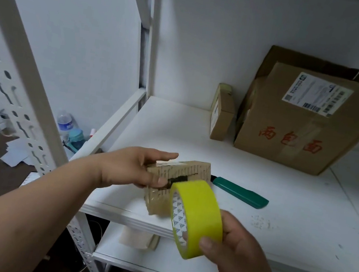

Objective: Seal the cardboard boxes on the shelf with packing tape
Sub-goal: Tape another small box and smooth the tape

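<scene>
right hand (237, 242) nearest the camera, pinching yellow tape roll (196, 217) on edge. roll touches small box's (181, 182) near face, just right of left hand (136, 169), fingers curled round the box at shelf (279, 209) front. big box (311, 123) well behind.

Big box (311, 123) label text too blurred

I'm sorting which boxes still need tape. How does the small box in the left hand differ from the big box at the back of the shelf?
The small box is held by the left hand at the shelf's front edge; the big box stands at the back, untouched. The small box is far smaller. The big box bears a shipping label and red characters; the small box shows a dark gap along its seam. Both are brown cardboard.
</scene>
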Action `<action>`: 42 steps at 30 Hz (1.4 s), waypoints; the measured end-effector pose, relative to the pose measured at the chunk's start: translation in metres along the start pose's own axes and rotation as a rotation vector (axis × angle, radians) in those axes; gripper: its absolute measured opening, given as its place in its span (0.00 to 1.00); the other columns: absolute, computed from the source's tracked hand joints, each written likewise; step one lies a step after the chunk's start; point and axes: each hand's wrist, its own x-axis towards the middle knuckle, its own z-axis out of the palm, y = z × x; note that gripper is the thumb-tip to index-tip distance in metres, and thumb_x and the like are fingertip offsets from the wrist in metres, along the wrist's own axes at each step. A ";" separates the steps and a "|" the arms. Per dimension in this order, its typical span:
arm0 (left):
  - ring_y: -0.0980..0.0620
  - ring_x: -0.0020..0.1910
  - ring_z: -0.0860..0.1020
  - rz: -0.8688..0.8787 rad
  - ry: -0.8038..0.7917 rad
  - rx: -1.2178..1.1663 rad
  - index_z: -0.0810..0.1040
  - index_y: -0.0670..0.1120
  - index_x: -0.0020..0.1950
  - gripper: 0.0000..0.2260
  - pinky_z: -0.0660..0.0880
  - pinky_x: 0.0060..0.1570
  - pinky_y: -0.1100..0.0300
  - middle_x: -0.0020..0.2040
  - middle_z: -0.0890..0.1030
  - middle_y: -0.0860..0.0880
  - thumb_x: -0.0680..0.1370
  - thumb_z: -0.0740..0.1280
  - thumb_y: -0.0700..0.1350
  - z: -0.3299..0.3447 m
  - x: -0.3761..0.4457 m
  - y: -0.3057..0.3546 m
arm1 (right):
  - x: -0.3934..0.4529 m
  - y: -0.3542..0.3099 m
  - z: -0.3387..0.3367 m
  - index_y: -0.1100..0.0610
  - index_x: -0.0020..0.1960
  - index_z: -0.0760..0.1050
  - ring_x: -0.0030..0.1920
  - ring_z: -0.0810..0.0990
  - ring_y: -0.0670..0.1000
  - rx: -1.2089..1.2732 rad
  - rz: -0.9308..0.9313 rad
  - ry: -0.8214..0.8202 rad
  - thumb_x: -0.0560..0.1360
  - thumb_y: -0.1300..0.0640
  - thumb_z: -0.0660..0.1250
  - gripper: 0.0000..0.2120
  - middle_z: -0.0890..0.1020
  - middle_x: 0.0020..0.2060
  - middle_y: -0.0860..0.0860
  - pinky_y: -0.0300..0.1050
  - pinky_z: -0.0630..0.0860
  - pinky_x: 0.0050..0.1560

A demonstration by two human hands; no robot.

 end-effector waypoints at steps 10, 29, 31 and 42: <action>0.64 0.69 0.69 0.186 0.368 0.077 0.72 0.55 0.73 0.21 0.64 0.73 0.54 0.71 0.71 0.60 0.79 0.67 0.50 0.011 0.001 -0.022 | 0.043 -0.028 0.015 0.49 0.55 0.82 0.53 0.83 0.46 -0.203 -0.112 0.094 0.74 0.41 0.62 0.18 0.86 0.50 0.47 0.39 0.75 0.55; 0.66 0.61 0.71 0.124 0.404 0.339 0.58 0.66 0.75 0.45 0.62 0.62 0.74 0.64 0.69 0.58 0.60 0.69 0.69 0.006 0.013 -0.038 | 0.022 -0.012 0.017 0.40 0.49 0.81 0.44 0.84 0.51 -0.290 0.106 0.116 0.54 0.19 0.66 0.34 0.86 0.41 0.50 0.53 0.79 0.54; 0.68 0.60 0.70 0.149 0.390 0.347 0.56 0.71 0.72 0.40 0.60 0.59 0.78 0.62 0.70 0.57 0.63 0.71 0.66 0.006 0.012 -0.037 | 0.017 -0.004 0.013 0.42 0.44 0.84 0.42 0.86 0.51 -0.189 0.226 0.156 0.56 0.27 0.68 0.25 0.87 0.40 0.50 0.57 0.78 0.58; 0.54 0.80 0.44 0.205 0.207 1.048 0.46 0.54 0.80 0.37 0.42 0.78 0.50 0.79 0.39 0.57 0.73 0.43 0.64 0.007 0.011 -0.013 | 0.031 0.010 0.015 0.44 0.50 0.79 0.46 0.83 0.50 -0.349 0.208 0.084 0.61 0.28 0.61 0.26 0.85 0.43 0.50 0.52 0.78 0.56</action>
